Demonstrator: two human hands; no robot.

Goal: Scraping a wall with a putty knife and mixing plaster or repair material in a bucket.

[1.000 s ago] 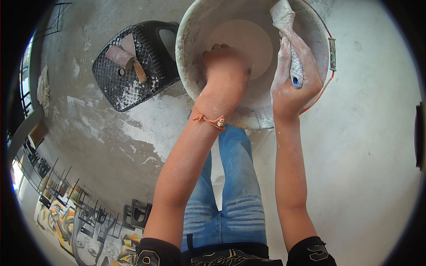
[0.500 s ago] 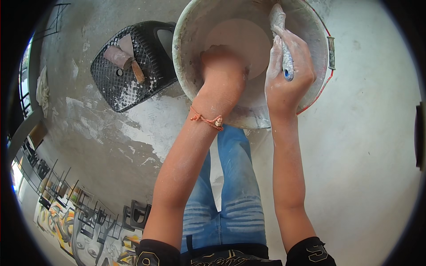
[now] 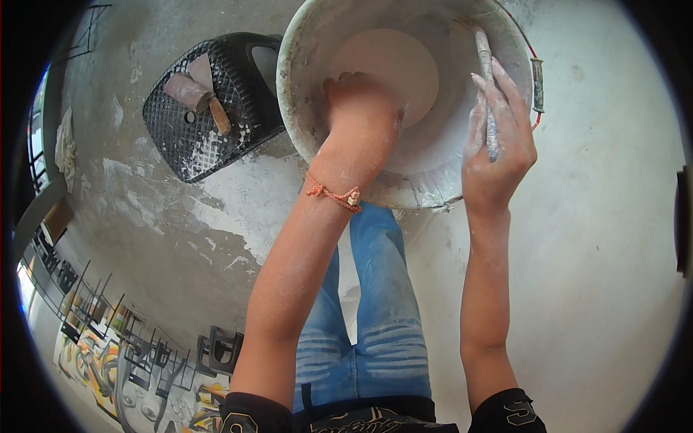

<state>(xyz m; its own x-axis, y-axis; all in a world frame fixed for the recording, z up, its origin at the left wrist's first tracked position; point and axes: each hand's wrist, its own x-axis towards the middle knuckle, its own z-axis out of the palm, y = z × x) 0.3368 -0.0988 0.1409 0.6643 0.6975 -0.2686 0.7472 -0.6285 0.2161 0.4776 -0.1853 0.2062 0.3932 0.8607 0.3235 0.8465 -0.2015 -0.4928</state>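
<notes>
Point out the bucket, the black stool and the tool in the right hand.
bucket [image 3: 290, 108]: head view, bare left rim.
black stool [image 3: 180, 137]: head view, latticed seat top.
tool [image 3: 485, 79]: head view, shaft above the fingers.
right hand [image 3: 498, 155]: head view, back of the hand.

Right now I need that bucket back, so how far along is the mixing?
Pale mix already sits in the bucket. In hand: the left hand is down in it, and the right hand holds a coated stick at the rim. The walls are smeared and the black basket still holds tools.

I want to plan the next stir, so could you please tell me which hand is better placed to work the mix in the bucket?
Probably the left hand: it already reaches down inside the bucket, while the right hand holds a stick at the rim.
</notes>
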